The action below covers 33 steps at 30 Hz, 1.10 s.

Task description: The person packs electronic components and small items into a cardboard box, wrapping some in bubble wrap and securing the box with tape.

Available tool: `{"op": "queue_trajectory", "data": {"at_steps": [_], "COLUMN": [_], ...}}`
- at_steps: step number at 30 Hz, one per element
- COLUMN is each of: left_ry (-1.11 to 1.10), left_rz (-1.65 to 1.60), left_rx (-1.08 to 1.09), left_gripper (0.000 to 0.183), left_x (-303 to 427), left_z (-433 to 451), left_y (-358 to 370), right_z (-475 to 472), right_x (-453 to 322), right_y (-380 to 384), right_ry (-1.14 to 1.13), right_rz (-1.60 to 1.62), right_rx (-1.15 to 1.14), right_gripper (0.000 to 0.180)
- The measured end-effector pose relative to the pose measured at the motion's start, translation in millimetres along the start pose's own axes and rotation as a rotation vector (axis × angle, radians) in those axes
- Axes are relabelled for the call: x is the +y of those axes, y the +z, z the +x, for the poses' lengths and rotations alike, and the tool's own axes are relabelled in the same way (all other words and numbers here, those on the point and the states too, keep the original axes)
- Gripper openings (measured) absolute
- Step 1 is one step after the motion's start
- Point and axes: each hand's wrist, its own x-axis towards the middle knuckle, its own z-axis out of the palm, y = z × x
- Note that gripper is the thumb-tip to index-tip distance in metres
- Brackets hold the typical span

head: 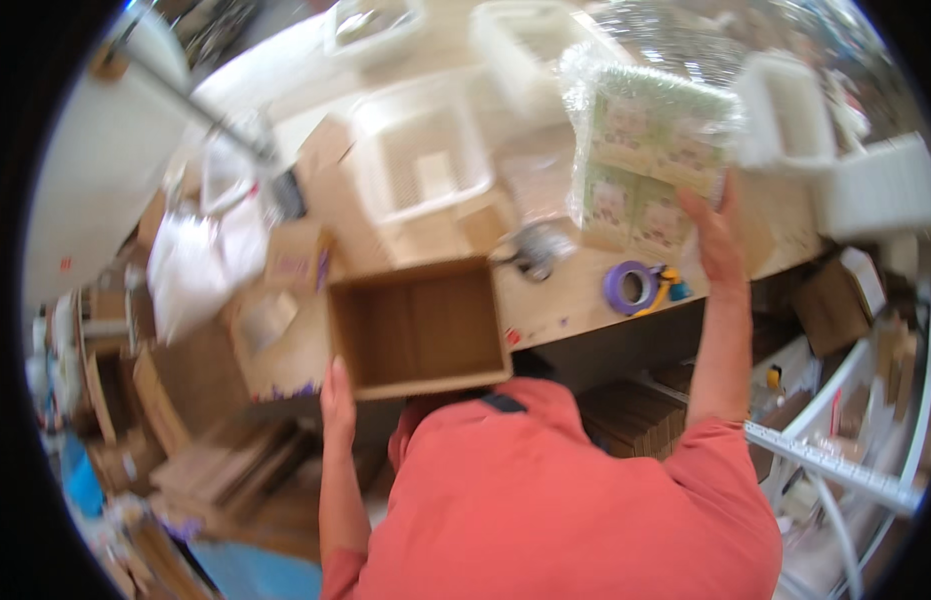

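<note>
My left hand (pixel 338 400) holds the left side of an open cardboard box (pixel 420 330), which lies at the table's near edge with its inside facing up; nothing shows in it. My right hand (pixel 711 229) grips the lower right corner of a bubble-wrapped pack (pixel 649 161) with green and beige printed panels, held over the right part of the table. Below the pack, a purple roll of tape (pixel 630 288) lies beside a yellow and teal tape dispenser (pixel 666 285). Between box and pack sits a blurred roll of clear tape (pixel 536 251).
White plastic baskets (pixel 424 150) stand across the wooden table (pixel 555 311). White plastic bags (pixel 210 255) and cardboard pieces lie at left. Bubble wrap (pixel 668 34) is heaped at the back right. Flattened cardboard (pixel 630 420) is stacked under the table, near a white metal rack (pixel 833 465).
</note>
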Motion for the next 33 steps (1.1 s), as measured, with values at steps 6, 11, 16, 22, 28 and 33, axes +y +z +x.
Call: {"op": "queue_trajectory", "data": {"at_steps": [6, 11, 16, 22, 28, 33], "left_ry": [-0.008, 0.056, 0.092, 0.104, 0.085, 0.036], "left_rz": [-0.125, -0.074, 0.016, 0.07, 0.106, 0.121], "left_rx": [0.034, 0.022, 0.006, 0.017, -0.015, 0.062], "left_gripper": [0.071, 0.068, 0.065, 0.065, 0.066, 0.067], "left_x": [-30, -19, -16, -25, -16, -14], "left_z": [4, 4, 4, 6, 11, 6], "left_y": [-9, 1, -2, 0, 4, -3], "right_z": [-39, -56, -68, -69, 72, 94], "right_x": [32, 134, 244, 133, 313, 378], "right_y": [178, 271, 297, 267, -1, -6], "right_ry": [-0.063, 0.247, 0.172, -0.242, 0.516, 1.118], "right_rz": [-0.492, -0.621, -1.275, -0.775, -0.71, 0.032], "right_rx": [-0.969, -1.378, -1.243, -0.486, 0.592, 0.375], "right_gripper": [0.092, 0.091, 0.051, 0.024, 0.065, 0.055]}}
